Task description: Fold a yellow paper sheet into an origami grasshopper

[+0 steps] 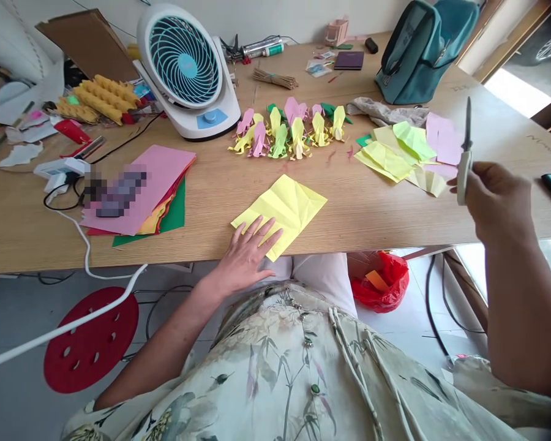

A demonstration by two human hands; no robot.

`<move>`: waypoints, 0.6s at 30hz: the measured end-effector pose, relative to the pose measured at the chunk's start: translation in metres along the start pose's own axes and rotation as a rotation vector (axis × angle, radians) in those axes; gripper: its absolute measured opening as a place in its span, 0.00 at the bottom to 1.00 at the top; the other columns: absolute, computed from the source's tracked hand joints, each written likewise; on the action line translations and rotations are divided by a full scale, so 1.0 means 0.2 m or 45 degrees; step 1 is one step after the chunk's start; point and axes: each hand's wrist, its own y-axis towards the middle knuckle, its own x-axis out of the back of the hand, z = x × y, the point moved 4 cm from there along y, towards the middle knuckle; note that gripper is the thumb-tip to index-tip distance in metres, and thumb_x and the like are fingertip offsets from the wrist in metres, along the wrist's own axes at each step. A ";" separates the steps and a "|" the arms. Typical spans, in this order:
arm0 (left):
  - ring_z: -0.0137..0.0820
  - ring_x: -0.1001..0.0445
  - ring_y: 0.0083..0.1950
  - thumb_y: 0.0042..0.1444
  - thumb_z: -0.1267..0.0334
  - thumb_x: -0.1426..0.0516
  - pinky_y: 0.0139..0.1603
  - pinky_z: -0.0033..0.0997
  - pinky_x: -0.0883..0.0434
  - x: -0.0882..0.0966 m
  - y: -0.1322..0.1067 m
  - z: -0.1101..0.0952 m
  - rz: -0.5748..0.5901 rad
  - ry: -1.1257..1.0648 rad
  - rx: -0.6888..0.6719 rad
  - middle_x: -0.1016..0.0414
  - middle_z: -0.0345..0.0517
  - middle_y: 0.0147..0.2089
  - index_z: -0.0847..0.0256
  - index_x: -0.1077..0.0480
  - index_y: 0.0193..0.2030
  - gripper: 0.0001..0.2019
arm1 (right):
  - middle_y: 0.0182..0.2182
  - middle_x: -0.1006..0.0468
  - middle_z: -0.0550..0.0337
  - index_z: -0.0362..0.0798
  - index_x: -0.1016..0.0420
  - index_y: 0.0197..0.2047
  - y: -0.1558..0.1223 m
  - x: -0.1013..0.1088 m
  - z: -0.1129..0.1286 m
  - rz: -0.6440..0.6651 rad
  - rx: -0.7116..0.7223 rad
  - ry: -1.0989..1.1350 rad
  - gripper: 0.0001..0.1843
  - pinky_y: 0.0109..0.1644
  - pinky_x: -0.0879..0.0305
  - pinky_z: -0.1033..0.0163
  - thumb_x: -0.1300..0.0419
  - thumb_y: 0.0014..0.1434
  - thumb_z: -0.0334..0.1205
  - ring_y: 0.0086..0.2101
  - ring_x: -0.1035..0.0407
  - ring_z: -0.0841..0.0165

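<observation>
Yellow paper [291,207] is seemingly being steadied under my flat, spread left hand [244,256] while my right hand [499,197] is gripping scissors [465,168] well away, any cut calling for bringing them closer.

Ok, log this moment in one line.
left hand: flat on creased yellow sheet | right hand: holding white-handled bladed tool | paper figures: beyond sheet

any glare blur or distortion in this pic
Head view: daylight glares on the ground outside; creases on the yellow paper look clear; a pixelated patch covers part of the pink paper; the right forearm looks large, perhaps wide-lens stretch.
</observation>
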 end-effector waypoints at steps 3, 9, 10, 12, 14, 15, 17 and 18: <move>0.46 0.56 0.77 0.63 0.54 0.43 0.73 0.51 0.52 -0.03 0.03 0.05 0.087 0.027 -0.037 0.55 0.53 0.78 0.58 0.53 0.76 0.38 | 0.39 0.22 0.41 0.46 0.23 0.49 -0.18 -0.05 0.07 0.223 -0.016 0.710 0.18 0.36 0.36 0.54 0.41 0.65 0.51 0.35 0.27 0.65; 0.51 0.38 0.63 0.63 0.48 0.45 0.62 0.49 0.36 -0.05 0.07 -0.03 0.010 0.030 0.207 0.40 0.57 0.71 0.58 0.43 0.73 0.34 | 0.27 0.30 0.58 0.50 0.23 0.45 -0.63 -0.24 0.27 1.003 -0.128 1.284 0.23 0.29 0.38 0.59 0.37 0.58 0.61 0.27 0.35 0.67; 0.51 0.37 0.62 0.63 0.46 0.45 0.60 0.49 0.36 -0.05 0.09 -0.05 -0.005 0.025 0.244 0.39 0.59 0.70 0.59 0.43 0.72 0.35 | 0.27 0.30 0.59 0.50 0.24 0.45 -0.71 -0.28 0.29 1.153 -0.196 1.338 0.23 0.28 0.39 0.60 0.37 0.58 0.60 0.26 0.36 0.67; 0.53 0.38 0.63 0.62 0.43 0.45 0.61 0.50 0.37 -0.07 0.11 -0.09 -0.040 0.017 0.279 0.39 0.60 0.70 0.59 0.43 0.72 0.37 | 0.28 0.29 0.58 0.50 0.25 0.46 -0.84 -0.36 0.31 1.408 -0.280 1.440 0.24 0.28 0.40 0.61 0.39 0.60 0.61 0.26 0.36 0.67; 0.54 0.43 0.68 0.61 0.41 0.45 0.64 0.52 0.40 -0.08 0.14 -0.11 -0.068 0.014 0.286 0.45 0.61 0.73 0.60 0.45 0.73 0.38 | 0.28 0.28 0.57 0.49 0.24 0.46 -0.94 -0.42 0.30 1.587 -0.310 1.502 0.26 0.30 0.39 0.60 0.42 0.61 0.63 0.26 0.35 0.67; 0.55 0.45 0.69 0.61 0.40 0.46 0.64 0.53 0.41 -0.08 0.15 -0.11 -0.067 0.014 0.298 0.48 0.62 0.75 0.61 0.46 0.73 0.40 | 0.29 0.27 0.56 0.49 0.24 0.46 -0.98 -0.45 0.29 1.648 -0.317 1.530 0.27 0.31 0.38 0.60 0.43 0.62 0.65 0.27 0.34 0.66; 0.57 0.46 0.70 0.59 0.37 0.45 0.64 0.54 0.41 -0.08 0.18 -0.12 -0.031 0.014 0.348 0.54 0.64 0.76 0.63 0.48 0.74 0.44 | 0.30 0.26 0.55 0.50 0.23 0.46 -1.03 -0.49 0.28 1.743 -0.319 1.586 0.29 0.34 0.36 0.58 0.46 0.62 0.67 0.29 0.33 0.65; 0.58 0.45 0.69 0.58 0.35 0.45 0.63 0.54 0.40 -0.08 0.19 -0.12 -0.004 0.011 0.375 0.54 0.65 0.77 0.65 0.48 0.74 0.46 | 0.30 0.25 0.55 0.50 0.23 0.46 -1.05 -0.50 0.27 1.778 -0.317 1.617 0.30 0.35 0.36 0.58 0.48 0.62 0.68 0.29 0.32 0.64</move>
